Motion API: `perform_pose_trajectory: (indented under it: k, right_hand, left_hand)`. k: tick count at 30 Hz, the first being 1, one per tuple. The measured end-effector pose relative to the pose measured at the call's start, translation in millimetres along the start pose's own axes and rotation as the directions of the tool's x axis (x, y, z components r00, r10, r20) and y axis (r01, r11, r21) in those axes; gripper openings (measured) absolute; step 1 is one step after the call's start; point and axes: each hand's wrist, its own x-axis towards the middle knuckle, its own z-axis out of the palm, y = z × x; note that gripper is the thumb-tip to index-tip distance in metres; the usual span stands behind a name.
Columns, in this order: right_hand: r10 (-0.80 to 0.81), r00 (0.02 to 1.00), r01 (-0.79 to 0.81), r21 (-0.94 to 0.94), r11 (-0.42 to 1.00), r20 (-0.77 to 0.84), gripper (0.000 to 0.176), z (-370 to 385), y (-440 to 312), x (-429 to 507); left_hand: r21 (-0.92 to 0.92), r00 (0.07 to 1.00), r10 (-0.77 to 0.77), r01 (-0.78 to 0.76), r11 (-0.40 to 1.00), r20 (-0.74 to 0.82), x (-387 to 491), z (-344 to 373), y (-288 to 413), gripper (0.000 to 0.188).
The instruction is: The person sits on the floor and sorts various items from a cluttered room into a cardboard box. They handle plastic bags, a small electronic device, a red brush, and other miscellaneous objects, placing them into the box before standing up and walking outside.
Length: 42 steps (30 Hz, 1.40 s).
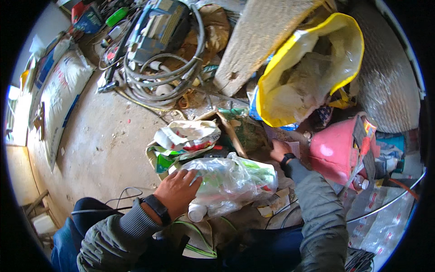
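Note:
My left hand point(179, 193) lies palm down at the left end of a clear plastic bag point(234, 180) with green and white things inside. Its fingertips curl out of sight, so a grip on the bag cannot be made out. Beyond the bag is an open cardboard box point(234, 136) holding a crumpled printed white sack point(188, 134) and green packaging point(163, 163). My right hand point(281, 149) reaches down between that box and a pink bucket point(331, 149), close to a pale paper point(294, 149). Its fingertips are hidden. A white bottle cap point(197, 212) shows below the bag.
A yellow-rimmed sack point(268, 98) gapes beyond my right hand, beside a wide wooden board point(261, 40). Coiled grey hose point(163, 80) lies near a blue-grey machine point(158, 29). A filled white sack point(63, 91) leans at left. Green cords point(200, 250) lie near my legs.

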Motion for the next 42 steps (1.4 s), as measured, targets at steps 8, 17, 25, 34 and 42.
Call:
perform_pose_trajectory:
  k: [8,17,25,34,42]
  right_hand:
    - [-0.051,0.966,-0.107,0.577,0.81,0.252,0.035,-108,-7,-57]
    - [-0.296,0.935,0.017,0.81,0.586,0.195,0.026,-187,-118,-111]
    - [-0.292,0.946,0.073,0.785,0.615,0.14,0.019,-124,-152,-77]
    - [-0.325,0.934,0.345,0.603,0.719,-0.148,0.017,-105,-157,-67]
    - [-0.337,0.941,0.311,0.5,0.808,-0.041,0.02,-130,-135,-97]
  left_hand:
    - [0.026,0.999,0.004,-0.005,1.0,0.04,0,5,-2,0.058]
    - [0.01,0.997,-0.01,0.01,1.0,0.08,1,2,0,0.056]
    - [0.008,1.0,-0.003,0.002,1.0,0.029,-4,6,0,0.062]
    - [0.047,0.99,0.063,-0.057,0.997,-0.125,-6,8,-1,0.042]
    - [-0.011,0.999,0.046,-0.046,0.999,-0.014,-4,-1,-3,0.057]
